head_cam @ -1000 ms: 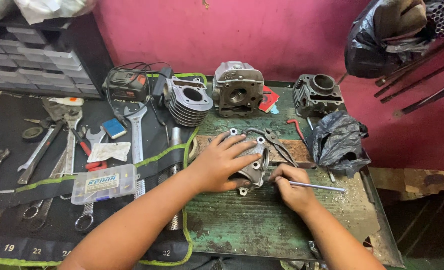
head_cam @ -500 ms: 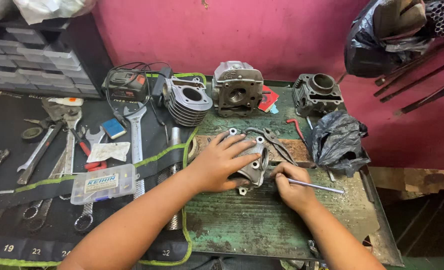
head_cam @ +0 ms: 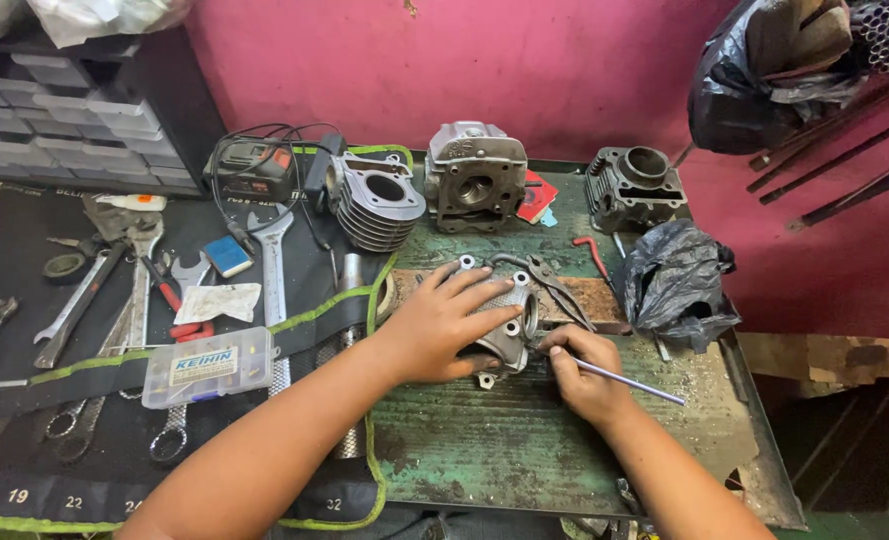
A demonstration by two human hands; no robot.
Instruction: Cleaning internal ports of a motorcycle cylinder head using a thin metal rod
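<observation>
Head view of a worn green metal workbench (head_cam: pixel 485 470). The left hand (head_cam: pixel 440 325) lies spread, palm down, over a grey cast-aluminium engine part with round bolt holes (head_cam: pixel 510 335), pressing it to the bench near the middle and covering most of its top, so its full outline cannot be made out. The right hand (head_cam: pixel 580 370) is closed in a pinch on a thin silver metal rod (head_cam: pixel 625 381); the rod's near end meets the part's right side, though the contact point is hidden behind the fingers. Both forearms are cut off by the lower edge. Three further engine castings stand along the back of the bench: a finned grey cylinder (head_cam: pixel 375 205), a grey cylinder head (head_cam: pixel 475 180) and a darker finned cylinder block (head_cam: pixel 635 188). One crumpled black plastic bag (head_cam: pixel 675 280) sits just right of the work, and a second, larger black bag (head_cam: pixel 765 70) hangs against the pink wall. A rusty flat plate (head_cam: pixel 595 300) with pliers lies directly behind the held part. On the black tool mat (head_cam: pixel 25 400) to the left lie several spanners, too overlapped to count, and one clear plastic parts box (head_cam: pixel 207 365).
</observation>
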